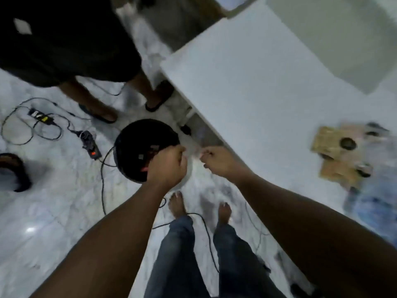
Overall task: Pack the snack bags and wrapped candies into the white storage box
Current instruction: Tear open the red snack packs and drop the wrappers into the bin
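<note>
The view is motion-blurred. My left hand and my right hand are held out over the floor, close together, both with fingers curled. I see nothing plainly held in either. Blurred snack packs lie on the white table at the right: two tan packs and a blue bag. A pale boxy shape stands at the table's far right; I cannot tell whether it is the white storage box. Both hands are well left of the snacks, past the table's edge.
A black round object sits on the marble floor just beyond my left hand. Cables, a power strip and an adapter lie to the left. Another person's legs stand ahead. My bare feet are below.
</note>
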{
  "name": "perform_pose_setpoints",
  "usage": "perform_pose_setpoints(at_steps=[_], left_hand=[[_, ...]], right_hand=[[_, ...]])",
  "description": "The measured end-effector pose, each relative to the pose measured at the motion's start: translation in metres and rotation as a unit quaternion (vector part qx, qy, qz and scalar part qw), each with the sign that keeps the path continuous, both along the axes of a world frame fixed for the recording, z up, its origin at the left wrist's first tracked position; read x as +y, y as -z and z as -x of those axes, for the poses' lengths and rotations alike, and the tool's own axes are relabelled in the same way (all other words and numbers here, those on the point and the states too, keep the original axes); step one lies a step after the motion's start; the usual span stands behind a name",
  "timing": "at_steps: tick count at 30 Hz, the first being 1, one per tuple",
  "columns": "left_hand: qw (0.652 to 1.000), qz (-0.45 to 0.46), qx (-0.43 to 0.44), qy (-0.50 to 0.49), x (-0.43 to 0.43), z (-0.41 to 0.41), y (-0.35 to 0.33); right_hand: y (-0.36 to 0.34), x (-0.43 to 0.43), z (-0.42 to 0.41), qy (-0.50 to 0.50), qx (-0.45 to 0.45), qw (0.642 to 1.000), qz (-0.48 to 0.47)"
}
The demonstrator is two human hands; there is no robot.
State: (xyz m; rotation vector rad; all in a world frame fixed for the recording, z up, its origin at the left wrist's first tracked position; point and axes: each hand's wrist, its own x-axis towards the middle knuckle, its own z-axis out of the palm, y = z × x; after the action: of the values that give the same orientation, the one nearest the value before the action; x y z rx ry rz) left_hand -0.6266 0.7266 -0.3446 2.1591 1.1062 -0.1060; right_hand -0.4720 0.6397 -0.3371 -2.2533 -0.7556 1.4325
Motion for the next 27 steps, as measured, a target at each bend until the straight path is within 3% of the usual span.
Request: perform_pose_setpoints(at_steps=[5, 9, 13, 16, 20, 24, 27], left_hand=[[0.975, -0.109, -0.106, 0.165, -0.083, -0.09, -0.069], [0.936, -0.126, -0.155, 0.29, -0.166, -0.178, -0.116], [0.894, -0.11, -0.169, 0.4, -0.276, -0.254, -0.148], [0.856, -0.093, -0.168, 0.48, -0.375, -0.298, -0.149], [0.829, -0.036, -0.131, 0.543, -0.516, -0.334, -0.138], [0.788, -0.077, -0.098, 0.603, -0.632, -0.361, -0.116], [0.777, -0.117, -0.051, 0.616, -0.693, -0.383, -0.097]], right_hand=[[-0.083, -0.143, -0.067, 0.158, -0.09, 0.982, -0.053], [-0.12, -0.273, -0.112, 0.324, -0.171, 0.926, -0.086], [-0.142, -0.4, -0.142, 0.424, -0.219, 0.874, -0.093], [-0.147, -0.506, -0.162, 0.451, -0.285, 0.843, -0.063], [-0.145, -0.653, -0.176, 0.491, -0.344, 0.8, -0.015], [-0.125, -0.778, -0.179, 0.516, -0.384, 0.761, 0.08], [-0.1, -0.839, -0.181, 0.51, -0.381, 0.759, 0.133]])
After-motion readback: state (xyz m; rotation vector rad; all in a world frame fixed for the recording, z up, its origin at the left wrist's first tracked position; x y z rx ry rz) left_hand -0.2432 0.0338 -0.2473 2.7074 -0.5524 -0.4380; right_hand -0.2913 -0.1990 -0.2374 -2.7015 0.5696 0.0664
